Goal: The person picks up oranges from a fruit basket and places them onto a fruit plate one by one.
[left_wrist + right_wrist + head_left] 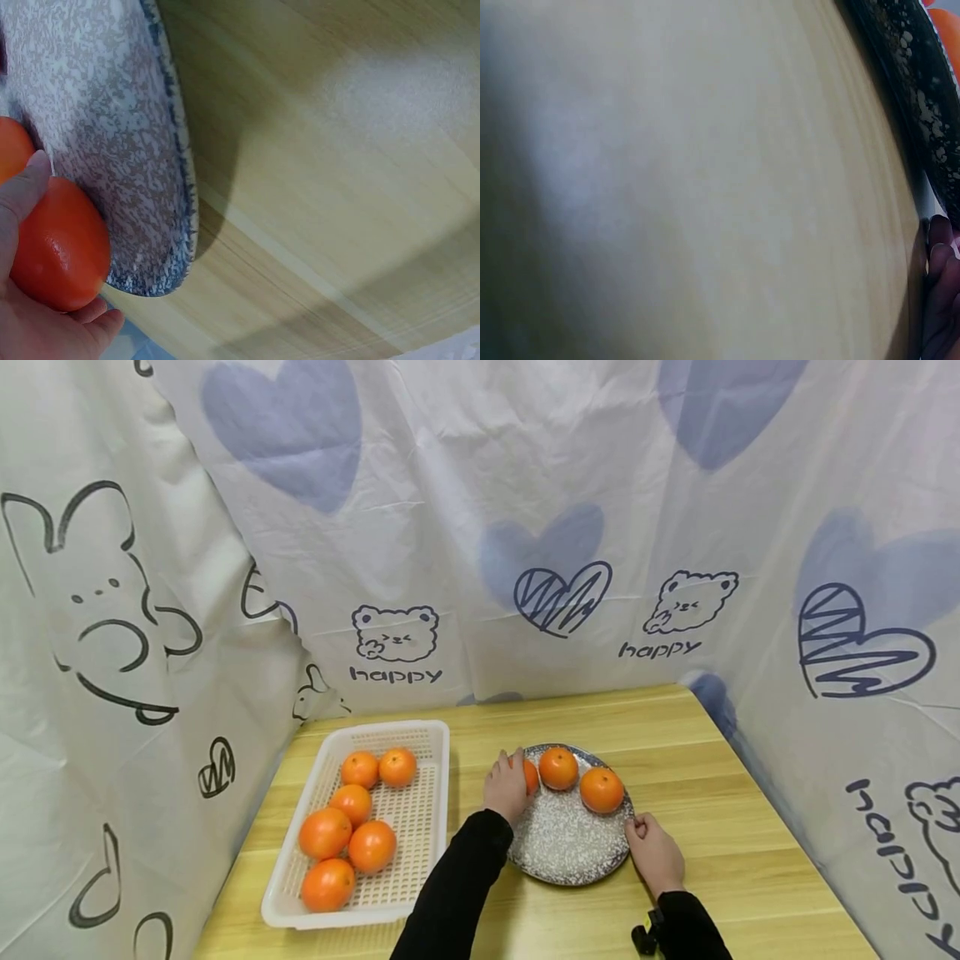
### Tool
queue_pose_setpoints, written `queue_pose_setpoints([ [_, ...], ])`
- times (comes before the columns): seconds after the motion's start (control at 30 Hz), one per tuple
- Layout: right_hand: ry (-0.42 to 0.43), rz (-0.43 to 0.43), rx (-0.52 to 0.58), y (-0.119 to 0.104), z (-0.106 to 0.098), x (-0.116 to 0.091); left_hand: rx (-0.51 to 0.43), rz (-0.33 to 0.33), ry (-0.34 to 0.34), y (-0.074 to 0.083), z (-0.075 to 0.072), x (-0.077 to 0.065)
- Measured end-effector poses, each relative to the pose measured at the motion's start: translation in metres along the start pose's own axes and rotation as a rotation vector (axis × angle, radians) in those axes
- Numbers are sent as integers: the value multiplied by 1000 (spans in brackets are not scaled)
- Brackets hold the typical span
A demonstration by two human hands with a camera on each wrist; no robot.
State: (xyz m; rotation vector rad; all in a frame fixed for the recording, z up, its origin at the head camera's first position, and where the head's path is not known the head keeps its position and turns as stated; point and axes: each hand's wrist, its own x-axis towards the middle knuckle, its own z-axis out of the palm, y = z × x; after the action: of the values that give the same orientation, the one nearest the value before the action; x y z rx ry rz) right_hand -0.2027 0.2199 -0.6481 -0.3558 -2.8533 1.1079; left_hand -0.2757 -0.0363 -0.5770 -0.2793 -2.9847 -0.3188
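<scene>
orange (64,244) is grasped by left hand (506,788) | plate (570,852) is pinched by right hand (657,857) | six oranges (325,832) are held in basket (442,814)

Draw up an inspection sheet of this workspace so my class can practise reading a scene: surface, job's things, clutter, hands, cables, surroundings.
Surface: wood-grain table.
Job's things: white plastic basket holding six oranges; speckled round plate bearing two more, untouched oranges, with a held orange at its left edge.
Clutter: nothing seen.
Left hand: fingers and thumb grip the held orange.
Right hand: holds the plate's right rim.
Cables: nothing seen for certain; a black device at the right cuff is too small to make out.
Surroundings: white cloth printed with hearts, cartoon animals and "happy".
</scene>
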Motion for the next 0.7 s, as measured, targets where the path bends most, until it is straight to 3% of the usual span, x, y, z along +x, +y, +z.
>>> queue_pose_setpoints([
  [0.07,-3,-4,1,-1,-1,0,8,8,-1,-2,3,2],
  [0.1,-4,-5,2,-1,-1,0,31,28,27,-7,13,5],
  [0.2,-1,-8,2,0,0,1,44,44,24,-8,14,8],
  [0.3,5,-7,-4,2,2,2,63,52,-11,-5,10,8],
  [0.37,6,-8,-3,2,2,3,58,39,-65,1,-2,6],
  [0.7,-1,-11,8,2,1,2,78,38,-116,7,-19,1],
])
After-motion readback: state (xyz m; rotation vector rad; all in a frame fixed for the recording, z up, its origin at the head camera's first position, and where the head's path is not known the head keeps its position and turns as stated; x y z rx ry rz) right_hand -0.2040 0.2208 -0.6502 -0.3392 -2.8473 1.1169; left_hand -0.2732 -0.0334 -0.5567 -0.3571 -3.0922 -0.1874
